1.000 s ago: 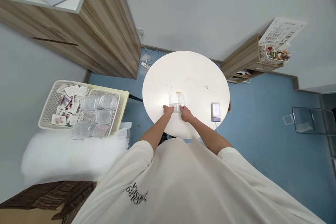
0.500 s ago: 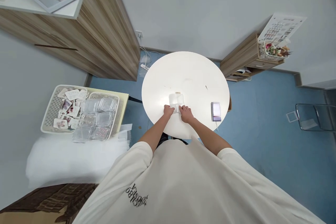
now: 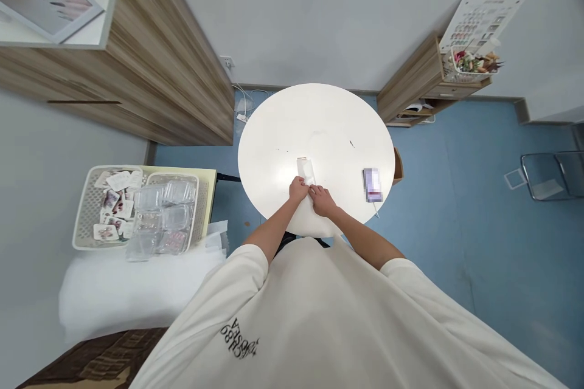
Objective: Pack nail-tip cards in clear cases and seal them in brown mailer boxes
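Note:
On the round white table (image 3: 274, 134), a white, partly see-through wrapping sheet (image 3: 305, 169) lies folded into a narrow strip. My left hand (image 3: 298, 189) is closed at its lower left edge, fingers curled in. Close beside it, my right hand (image 3: 322, 200) pinches the lower right end, its fingertips almost meeting the left hand. A small brownish edge shows at the strip's far end; what lies inside the folds, if anything, cannot be made out.
A blurred-out phone-like device (image 3: 373, 185) with a cable lies at the table's right. To the left, a white basket (image 3: 84, 213) holds printed cards; another holds clear plastic boxes (image 3: 176, 219). A white foam-like roll (image 3: 123, 292) lies in front. A metal-framed chair (image 3: 545, 197) stands far right.
The sheet was wider and flatter with its square sections showing; its left side is now folded over to the right. My left hand moved right, close to my right hand.

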Tool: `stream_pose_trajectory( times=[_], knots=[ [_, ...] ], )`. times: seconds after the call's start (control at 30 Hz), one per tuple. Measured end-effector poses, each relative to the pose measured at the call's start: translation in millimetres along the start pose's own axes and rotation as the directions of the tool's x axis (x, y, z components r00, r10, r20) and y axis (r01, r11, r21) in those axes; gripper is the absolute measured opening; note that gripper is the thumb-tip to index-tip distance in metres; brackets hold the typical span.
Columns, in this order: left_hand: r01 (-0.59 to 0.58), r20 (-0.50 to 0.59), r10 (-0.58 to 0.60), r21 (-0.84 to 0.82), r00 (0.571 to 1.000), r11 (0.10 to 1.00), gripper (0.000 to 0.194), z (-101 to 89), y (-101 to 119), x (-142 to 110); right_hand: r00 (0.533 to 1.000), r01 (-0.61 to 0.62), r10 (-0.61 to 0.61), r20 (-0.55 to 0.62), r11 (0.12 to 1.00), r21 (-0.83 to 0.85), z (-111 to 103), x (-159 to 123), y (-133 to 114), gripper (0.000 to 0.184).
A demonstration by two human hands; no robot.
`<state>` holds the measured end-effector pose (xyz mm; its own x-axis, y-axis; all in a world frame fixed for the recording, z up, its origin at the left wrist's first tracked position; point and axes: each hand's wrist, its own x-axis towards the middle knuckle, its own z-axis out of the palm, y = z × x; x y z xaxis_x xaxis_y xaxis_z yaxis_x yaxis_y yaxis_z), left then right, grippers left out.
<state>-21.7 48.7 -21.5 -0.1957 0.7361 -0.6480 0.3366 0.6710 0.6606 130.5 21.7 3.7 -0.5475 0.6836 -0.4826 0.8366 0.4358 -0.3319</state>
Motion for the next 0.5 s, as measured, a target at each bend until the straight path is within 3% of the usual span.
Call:
stream_pose_trajectory(
  times=[0.13,0.27,0.4,0.5],
  knots=[
    [-0.021,0.038,0.018,0.082,0.999,0.996,0.040,2.3,6.1,3.9,0.999,0.016,-0.008,-0.053,0.987,0.162,0.6,-9.2,4.9,0.074],
    [-0.027,0.081,0.022,0.059,0.996,0.998,0.035,1.4,7.4,6.8,0.995,-0.026,0.055,-0.085,0.951,0.308,-0.6,-13.0,7.5,0.072],
    [-0.002,0.144,0.003,-0.010,0.990,1.000,0.039,-2.7,6.4,7.3,0.996,-0.029,0.052,-0.070,0.956,0.293,2.2,-8.3,10.2,0.070],
    [-0.107,0.139,0.091,0.113,0.986,0.988,0.042,-8.6,5.1,2.1,0.997,-0.039,0.052,-0.051,0.972,0.232,7.0,-3.7,12.6,0.064]
  ],
)
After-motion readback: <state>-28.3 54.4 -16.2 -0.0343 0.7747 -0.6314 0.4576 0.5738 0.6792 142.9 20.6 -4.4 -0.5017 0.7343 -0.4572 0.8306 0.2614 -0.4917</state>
